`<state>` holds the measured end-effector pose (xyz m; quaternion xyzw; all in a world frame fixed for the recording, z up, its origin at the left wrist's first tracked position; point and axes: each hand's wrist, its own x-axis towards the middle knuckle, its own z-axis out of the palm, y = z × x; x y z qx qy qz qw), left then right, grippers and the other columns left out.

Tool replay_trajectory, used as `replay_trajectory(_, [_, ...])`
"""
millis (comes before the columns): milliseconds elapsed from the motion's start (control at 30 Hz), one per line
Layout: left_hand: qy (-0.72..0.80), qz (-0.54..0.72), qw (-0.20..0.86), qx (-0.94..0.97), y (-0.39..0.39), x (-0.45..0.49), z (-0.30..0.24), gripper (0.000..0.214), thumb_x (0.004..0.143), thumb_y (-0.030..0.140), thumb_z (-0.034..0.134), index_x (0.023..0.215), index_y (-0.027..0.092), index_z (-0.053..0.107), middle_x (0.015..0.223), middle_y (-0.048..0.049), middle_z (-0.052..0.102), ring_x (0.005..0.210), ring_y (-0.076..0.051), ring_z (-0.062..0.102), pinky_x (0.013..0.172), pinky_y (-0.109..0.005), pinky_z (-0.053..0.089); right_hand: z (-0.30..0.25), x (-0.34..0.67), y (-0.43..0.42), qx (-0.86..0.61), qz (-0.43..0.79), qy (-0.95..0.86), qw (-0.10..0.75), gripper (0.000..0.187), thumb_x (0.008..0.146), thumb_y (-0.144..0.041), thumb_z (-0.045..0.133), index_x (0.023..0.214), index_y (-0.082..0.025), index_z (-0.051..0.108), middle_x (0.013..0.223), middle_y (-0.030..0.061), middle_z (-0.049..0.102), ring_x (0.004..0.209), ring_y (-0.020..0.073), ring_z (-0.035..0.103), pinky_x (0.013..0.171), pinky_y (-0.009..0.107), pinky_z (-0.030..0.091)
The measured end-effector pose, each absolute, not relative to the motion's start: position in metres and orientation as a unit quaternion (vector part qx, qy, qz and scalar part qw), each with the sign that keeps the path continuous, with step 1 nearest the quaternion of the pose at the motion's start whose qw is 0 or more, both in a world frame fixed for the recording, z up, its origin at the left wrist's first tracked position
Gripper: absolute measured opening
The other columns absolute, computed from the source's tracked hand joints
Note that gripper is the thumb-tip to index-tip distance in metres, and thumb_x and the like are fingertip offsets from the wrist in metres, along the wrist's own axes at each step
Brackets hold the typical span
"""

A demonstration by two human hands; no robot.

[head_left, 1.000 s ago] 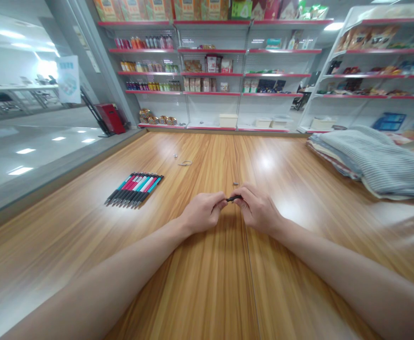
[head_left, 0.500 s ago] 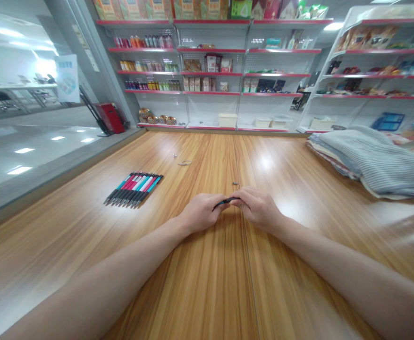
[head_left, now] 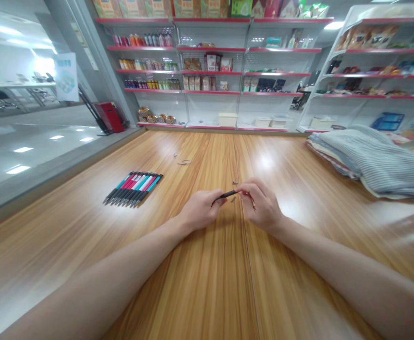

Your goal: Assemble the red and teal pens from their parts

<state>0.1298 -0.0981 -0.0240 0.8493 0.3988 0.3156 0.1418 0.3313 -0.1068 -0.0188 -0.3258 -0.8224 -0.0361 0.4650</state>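
Observation:
Over the middle of the wooden table, my left hand (head_left: 203,208) is closed around a pen (head_left: 228,194) with a dark barrel, which slants up to the right. My right hand (head_left: 262,204) pinches the pen's right end between thumb and fingertips. The pen's left part is hidden in my left fingers. A small grey metal piece (head_left: 235,182) lies just beyond the hands. Another small slim piece (head_left: 233,199) shows below the pen, between the hands. To the left, several pens (head_left: 134,189) in black, red, teal and white lie side by side in a row.
A thin looped band (head_left: 184,162) and a tiny shiny bit (head_left: 174,155) lie farther back on the table (head_left: 199,293). Folded striped cloths (head_left: 380,160) are piled at the right. Shelves (head_left: 212,93) of packaged goods stand behind the table, and a red box (head_left: 110,118) stands at left.
My hands have moved slightly apart, and my right hand has slid to the pen's end, so more of the dark barrel shows. A small slim piece now shows beneath the pen.

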Motion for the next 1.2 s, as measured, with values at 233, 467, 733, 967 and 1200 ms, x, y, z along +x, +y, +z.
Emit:
replay_trajectory(233, [0.448, 0.328, 0.134, 0.821, -0.099, 0.13, -0.019, 0.022, 0.093, 0.03, 0.043, 0.082, 0.018, 0.058, 0.065, -0.0001, 0.058, 0.056, -0.01, 0.048, 0.053, -0.022, 0.027, -0.016, 0.333, -0.108, -0.366, -0.09, -0.823, 0.426, 0.012, 0.085, -0.014, 0.049, 0.086, -0.019, 0.059, 0.088, 0.0068, 0.053, 0.088, 0.0195, 0.054, 0.076, 0.034, 0.047])
replay_trajectory(467, [0.477, 0.331, 0.126, 0.805, -0.098, 0.129, -0.018, 0.025, 0.094, 0.032, 0.041, 0.083, 0.017, 0.058, 0.064, 0.0002, 0.057, 0.055, -0.01, 0.047, 0.053, -0.022, 0.027, -0.007, 0.326, -0.113, -0.47, -0.166, -0.794, 0.348, 0.053, 0.082, -0.041, 0.056, 0.13, -0.021, 0.048, 0.138, 0.0126, 0.039, 0.131, 0.0346, 0.031, 0.106, 0.054, 0.023])
replay_trajectory(733, [0.474, 0.333, 0.12, 0.806, -0.098, 0.129, -0.018, 0.025, 0.093, 0.031, 0.042, 0.077, 0.017, 0.054, 0.06, 0.0017, 0.053, 0.051, -0.009, 0.043, 0.051, -0.021, 0.025, -0.02, 0.325, -0.107, -0.506, -0.163, -0.817, 0.221, 0.101, 0.075, -0.075, 0.045, 0.151, -0.024, 0.001, 0.156, 0.0098, -0.011, 0.138, 0.0469, -0.007, 0.101, 0.073, 0.003])
replay_trajectory(967, [0.475, 0.336, 0.115, 0.805, -0.098, 0.129, -0.016, 0.025, 0.093, 0.031, 0.043, 0.076, 0.017, 0.053, 0.059, 0.0018, 0.052, 0.049, -0.008, 0.041, 0.05, -0.021, 0.024, -0.027, 0.327, -0.105, -0.507, -0.144, -0.831, 0.176, 0.113, 0.067, -0.087, 0.037, 0.149, -0.025, -0.01, 0.155, 0.0103, -0.018, 0.137, 0.0492, -0.009, 0.095, 0.077, 0.007])
replay_trajectory(1200, [0.472, 0.343, 0.115, 0.804, -0.098, 0.129, -0.016, 0.025, 0.093, 0.031, 0.043, 0.075, 0.017, 0.053, 0.057, 0.0029, 0.05, 0.048, -0.008, 0.04, 0.049, -0.021, 0.024, -0.027, 0.326, -0.105, -0.522, -0.153, -0.823, 0.161, 0.118, 0.065, -0.089, 0.034, 0.148, -0.021, -0.016, 0.154, 0.0119, -0.023, 0.137, 0.0493, -0.008, 0.096, 0.077, 0.007])
